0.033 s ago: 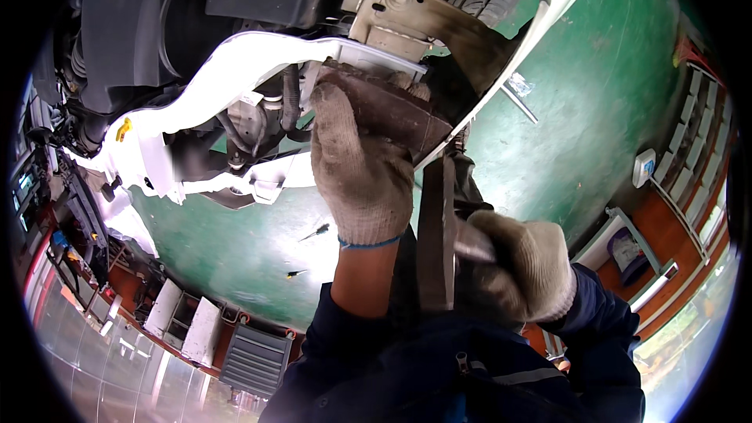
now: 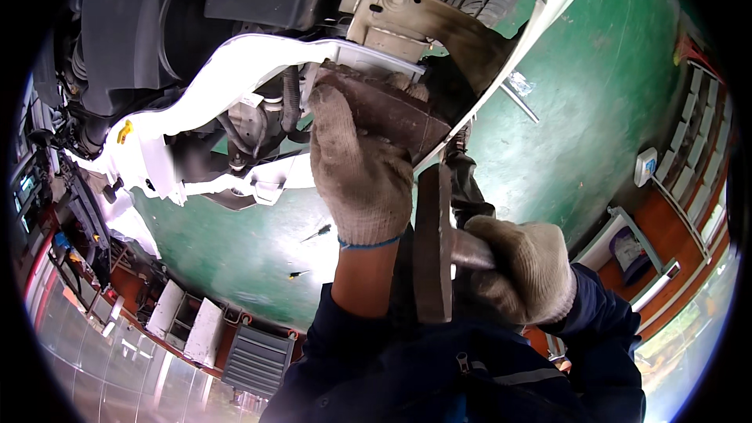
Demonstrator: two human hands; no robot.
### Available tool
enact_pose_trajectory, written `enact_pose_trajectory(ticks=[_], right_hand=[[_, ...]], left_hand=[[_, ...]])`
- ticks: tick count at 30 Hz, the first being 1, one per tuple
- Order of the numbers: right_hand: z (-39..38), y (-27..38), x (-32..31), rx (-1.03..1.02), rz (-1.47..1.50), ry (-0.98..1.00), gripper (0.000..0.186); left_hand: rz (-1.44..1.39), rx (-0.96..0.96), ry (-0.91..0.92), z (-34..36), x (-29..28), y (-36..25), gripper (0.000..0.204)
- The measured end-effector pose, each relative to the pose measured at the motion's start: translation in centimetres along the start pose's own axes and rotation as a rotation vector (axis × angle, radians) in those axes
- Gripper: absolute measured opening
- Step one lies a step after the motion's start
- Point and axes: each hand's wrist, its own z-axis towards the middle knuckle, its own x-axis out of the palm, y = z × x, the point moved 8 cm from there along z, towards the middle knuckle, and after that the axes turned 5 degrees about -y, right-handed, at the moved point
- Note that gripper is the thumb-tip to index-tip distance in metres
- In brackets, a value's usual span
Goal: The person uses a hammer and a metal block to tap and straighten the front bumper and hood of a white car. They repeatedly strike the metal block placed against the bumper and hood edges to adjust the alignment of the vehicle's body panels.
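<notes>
Slightly lower and farther left than a moment ago, the hammer-like tool (image 2: 433,247) now shows its handle (image 2: 472,251) more sharply. The right hand (image 2: 526,268), gloved, has its grip closed around that handle. Otherwise the working arrangement is unchanged: the brown block (image 2: 385,110) lies by the edge of the white vehicle panel (image 2: 239,55), pinched in the gloved left hand's (image 2: 362,176) grip, thumb in front and fingertips over the far edge. Whether tool and block touch cannot be told. Below is green floor (image 2: 580,117).
</notes>
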Motion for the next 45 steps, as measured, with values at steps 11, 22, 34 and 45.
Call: enact_pose_trajectory(ticks=[11, 22, 34, 45], right_hand=[[0.1, -0.6, 0.0, 0.102, 0.024, -0.046, 0.047], [0.2, 1.5, -0.6, -0.142, 0.073, -0.031, 0.047], [0.0, 1.7, 0.6, -0.182, 0.064, 0.134, 0.052], [-0.5, -3.7, 1.4, 0.143, 0.237, -0.026, 0.050]], left_hand=[[0.030, 0.018, 0.023, 0.0, 0.2, -0.2, 0.069], [0.022, -0.011, -0.117, -0.7, -0.7, 0.1, 0.073], [0.007, 0.055, -0.126, -1.4, 0.8, -1.1, 0.064], [-0.028, 0.094, -0.035, -1.5, 1.1, -0.8, 0.071]])
